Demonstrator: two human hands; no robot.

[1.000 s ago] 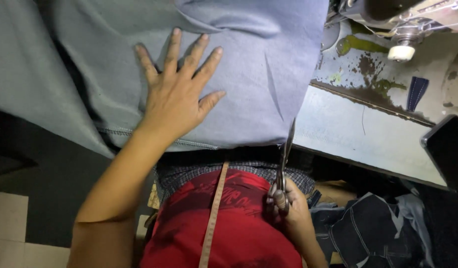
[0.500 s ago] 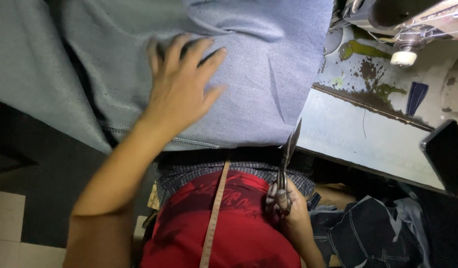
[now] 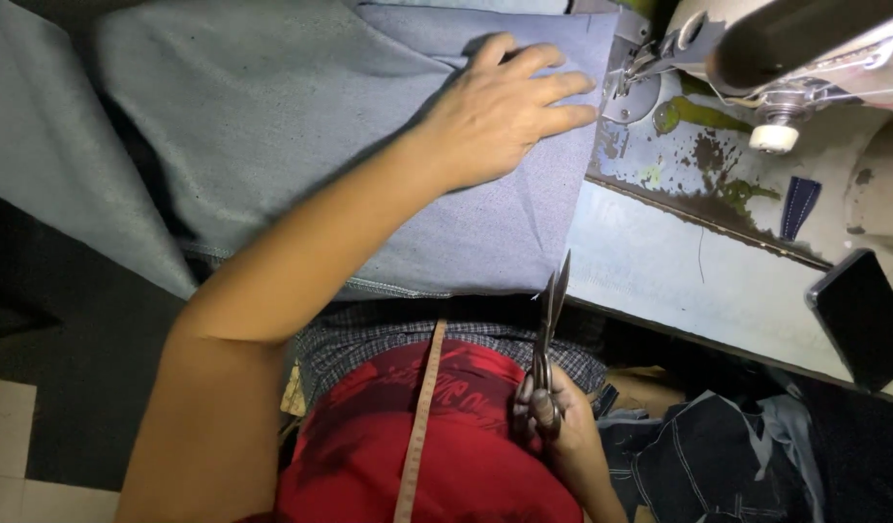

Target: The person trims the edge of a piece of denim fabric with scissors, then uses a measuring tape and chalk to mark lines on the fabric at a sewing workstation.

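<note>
Worn sewing table (image 3: 679, 281) under grey-blue denim cloth (image 3: 301, 126), left hand (image 3: 500, 111) flat and open on the cloth beside the sewing machine (image 3: 756, 48); right hand (image 3: 563, 426) gripping scissors (image 3: 546, 339), blades nearly closed, pointing at the cloth's edge

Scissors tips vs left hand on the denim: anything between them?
Head view: only flat blue-grey denim fabric lies between the scissors in the right hand and the left hand; nothing else sits on that stretch.

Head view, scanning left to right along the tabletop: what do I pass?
Grey-blue denim fabric → left hand flat on it → sewing machine presser foot → small dark blue cloth scrap → black phone.
</note>
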